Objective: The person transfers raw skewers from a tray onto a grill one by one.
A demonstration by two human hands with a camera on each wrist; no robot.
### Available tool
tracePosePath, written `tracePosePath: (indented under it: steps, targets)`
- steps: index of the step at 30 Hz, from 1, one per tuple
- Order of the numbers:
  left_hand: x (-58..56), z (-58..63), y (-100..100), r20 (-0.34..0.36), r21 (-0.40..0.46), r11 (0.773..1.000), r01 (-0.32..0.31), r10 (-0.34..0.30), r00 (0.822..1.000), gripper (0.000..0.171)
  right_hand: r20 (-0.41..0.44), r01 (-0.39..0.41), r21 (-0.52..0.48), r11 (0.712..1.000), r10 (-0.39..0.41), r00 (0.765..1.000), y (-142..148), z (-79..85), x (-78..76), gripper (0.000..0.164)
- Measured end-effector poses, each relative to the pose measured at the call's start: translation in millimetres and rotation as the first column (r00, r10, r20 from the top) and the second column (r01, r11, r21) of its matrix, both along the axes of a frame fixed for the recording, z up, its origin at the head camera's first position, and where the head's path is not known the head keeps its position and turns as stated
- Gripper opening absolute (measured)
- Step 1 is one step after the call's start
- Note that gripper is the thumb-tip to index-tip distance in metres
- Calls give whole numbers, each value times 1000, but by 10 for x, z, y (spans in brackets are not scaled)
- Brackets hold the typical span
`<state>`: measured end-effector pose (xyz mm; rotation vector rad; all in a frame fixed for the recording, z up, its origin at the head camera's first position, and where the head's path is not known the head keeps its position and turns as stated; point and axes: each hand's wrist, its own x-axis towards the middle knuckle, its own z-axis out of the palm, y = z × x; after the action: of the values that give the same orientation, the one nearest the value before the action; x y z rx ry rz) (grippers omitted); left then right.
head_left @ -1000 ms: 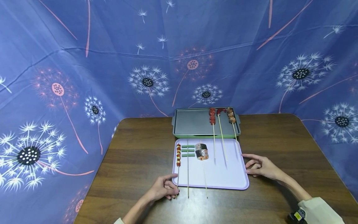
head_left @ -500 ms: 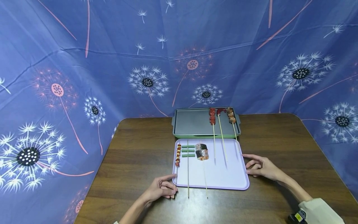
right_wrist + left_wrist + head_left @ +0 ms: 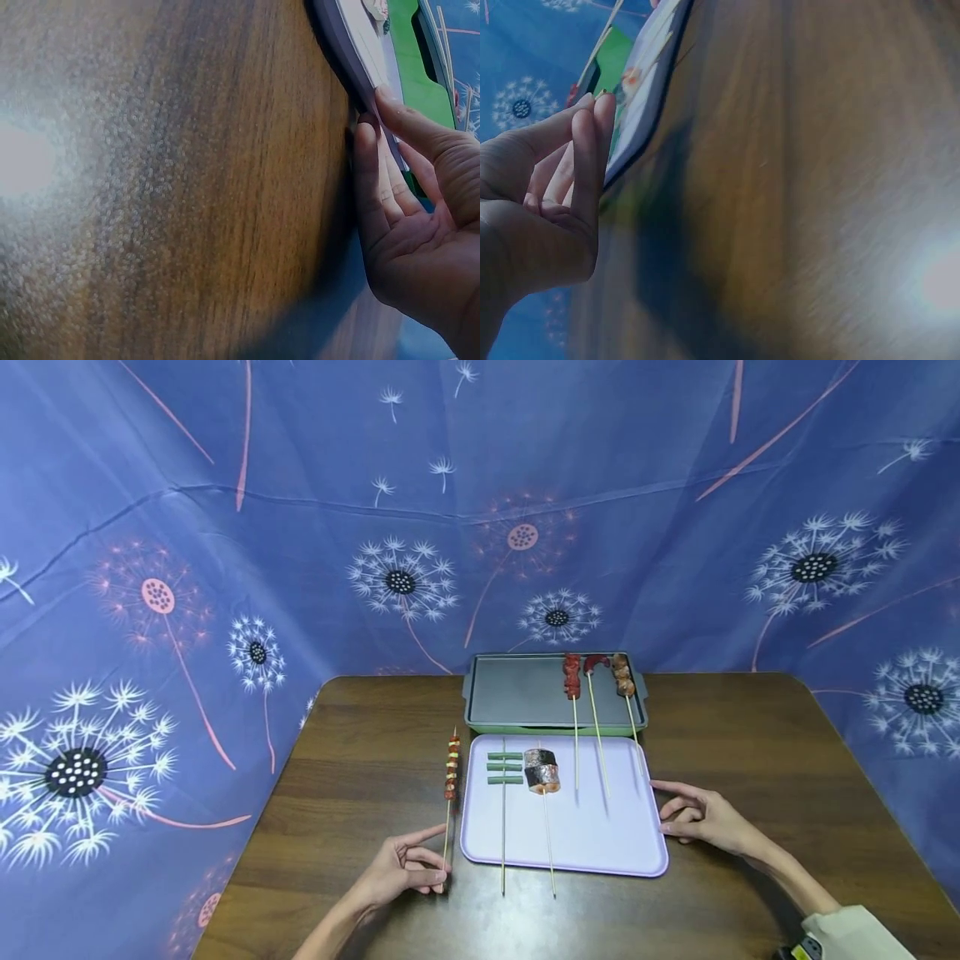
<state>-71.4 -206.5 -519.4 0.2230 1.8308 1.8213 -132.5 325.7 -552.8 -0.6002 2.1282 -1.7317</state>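
Observation:
In the head view my left hand [image 3: 405,868] pinches the lower end of a thin skewer [image 3: 452,768] threaded with small red and yellow pieces. That skewer points away from me, just left of the lavender tray [image 3: 592,847]. On the tray lie a skewer of green bean-like pieces [image 3: 505,767] and a skewer of silver-skinned fish [image 3: 542,771], their sticks jutting over its front edge. My right hand [image 3: 705,818] holds the tray's right edge; in the right wrist view its thumb [image 3: 409,120] and fingertips meet at the rim.
Behind the tray stands a green-sided grill plate [image 3: 517,689]. Across its right part lie a red meat skewer [image 3: 572,677], a dark red curled skewer [image 3: 596,662] and a brown meat skewer [image 3: 622,677], their sticks reaching over the tray. A patterned blue cloth [image 3: 480,568] hangs behind the wooden table [image 3: 360,760].
My left hand has carried the red-and-yellow skewer leftward, off the tray's left side. My right hand stays at the tray's right edge. The head view has shifted slightly.

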Motion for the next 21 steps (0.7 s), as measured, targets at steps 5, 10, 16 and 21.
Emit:
tracePosePath:
  steps: [5, 10, 16, 21]
  targets:
    - [-144, 97, -95, -48, -20, 999, -41, 40, 998, 79, 0, 29, 12, 999, -29, 1000, -4, -17, 31, 61]
    - [-372, 162, -83, -67, -27, 998, -57, 56, 996, 81, 1, 25, 17, 1000, -25, 1000, -5, -11, 33, 62]
    - [-773, 193, 99, -91, -5, 998, -62, 61, 994, 78, -16, 67, 57, 996, -66, 998, -6, 25, 32, 64]
    - [-1007, 242, 244, -101, -34, 998, -58, 54, 993, 76, -17, 83, 89, 993, -81, 997, -18, -4, 47, 65]
